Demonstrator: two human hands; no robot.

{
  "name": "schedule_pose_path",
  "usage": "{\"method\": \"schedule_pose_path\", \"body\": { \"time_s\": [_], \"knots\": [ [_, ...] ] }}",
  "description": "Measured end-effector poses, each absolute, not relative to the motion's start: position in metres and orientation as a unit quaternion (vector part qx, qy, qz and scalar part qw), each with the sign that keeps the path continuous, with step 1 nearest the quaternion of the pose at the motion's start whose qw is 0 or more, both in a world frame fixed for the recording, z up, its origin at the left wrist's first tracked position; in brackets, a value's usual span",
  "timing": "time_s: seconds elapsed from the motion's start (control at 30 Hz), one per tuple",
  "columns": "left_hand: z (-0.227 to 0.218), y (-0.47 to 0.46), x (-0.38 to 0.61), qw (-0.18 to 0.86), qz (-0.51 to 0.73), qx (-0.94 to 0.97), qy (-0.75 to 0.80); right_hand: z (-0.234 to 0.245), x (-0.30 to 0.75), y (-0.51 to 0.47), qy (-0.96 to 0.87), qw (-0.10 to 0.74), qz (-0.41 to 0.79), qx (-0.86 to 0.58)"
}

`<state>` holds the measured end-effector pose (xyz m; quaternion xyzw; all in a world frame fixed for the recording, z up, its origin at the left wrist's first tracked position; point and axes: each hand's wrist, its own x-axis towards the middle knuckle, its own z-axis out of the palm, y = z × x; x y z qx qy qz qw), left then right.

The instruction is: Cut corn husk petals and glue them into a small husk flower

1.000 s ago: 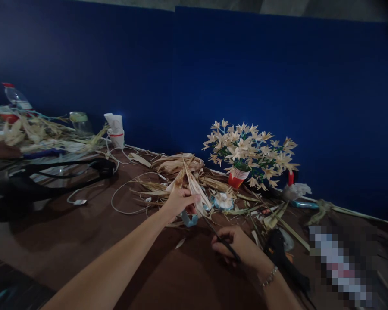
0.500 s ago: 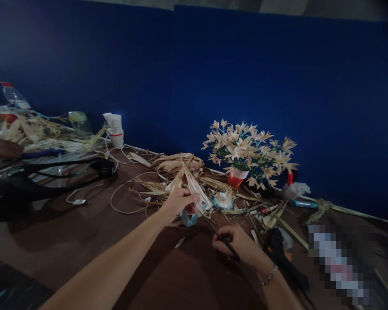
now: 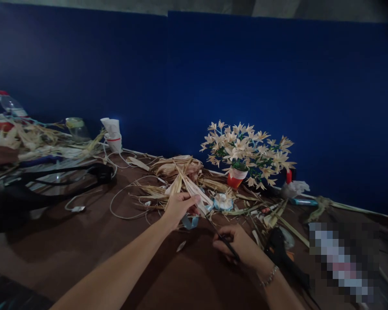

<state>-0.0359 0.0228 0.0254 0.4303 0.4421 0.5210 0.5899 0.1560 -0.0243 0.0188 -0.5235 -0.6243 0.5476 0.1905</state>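
My left hand (image 3: 178, 210) pinches a pale dried corn husk (image 3: 190, 185) between thumb and fingers; its long pointed strips reach up and away. In my right hand (image 3: 237, 245) is a pair of dark scissors (image 3: 228, 246), with the narrow blades at the lower end of the husk. Whether the blades touch it I cannot tell. A strip of light-blue tape (image 3: 190, 222) hangs just below my left fingers. Right of the husk lies a pale husk flower on a light-blue roll (image 3: 223, 202). A small husk scrap (image 3: 181, 246) lies on the brown table.
Loose husks (image 3: 177, 165) are piled behind my hands. A red-and-white cup (image 3: 235, 178) holds pale flowers near the blue partition (image 3: 181, 86). A black glue gun (image 3: 280, 249) lies at right. At left are a black headset (image 3: 51, 183), a cable (image 3: 111, 206) and another person's arm (image 3: 1, 156).
The whole view has shifted slightly. My left hand keeps its pinch on the husk, and my right hand still holds the scissors in nearly the same place.
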Motion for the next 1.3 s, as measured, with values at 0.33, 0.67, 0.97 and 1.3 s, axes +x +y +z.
{"method": "schedule_pose_path", "body": {
  "time_s": [0.33, 0.67, 0.97, 1.3],
  "knots": [
    [0.022, 0.019, -0.032, 0.581, 0.553, 0.402, 0.442, 0.017, 0.156, -0.024, -0.622, 0.2, 0.549, -0.522],
    [0.027, 0.016, -0.029, 0.572, 0.561, 0.396, 0.449, 0.017, 0.156, -0.026, -0.622, 0.225, 0.547, -0.513],
    [0.026, 0.013, -0.025, 0.574, 0.591, 0.355, 0.441, 0.01, 0.151, -0.025, -0.618, 0.25, 0.537, -0.517],
    [0.024, 0.01, -0.021, 0.569, 0.596, 0.353, 0.443, 0.019, 0.147, -0.029, -0.609, 0.256, 0.533, -0.529]
  ]
}}
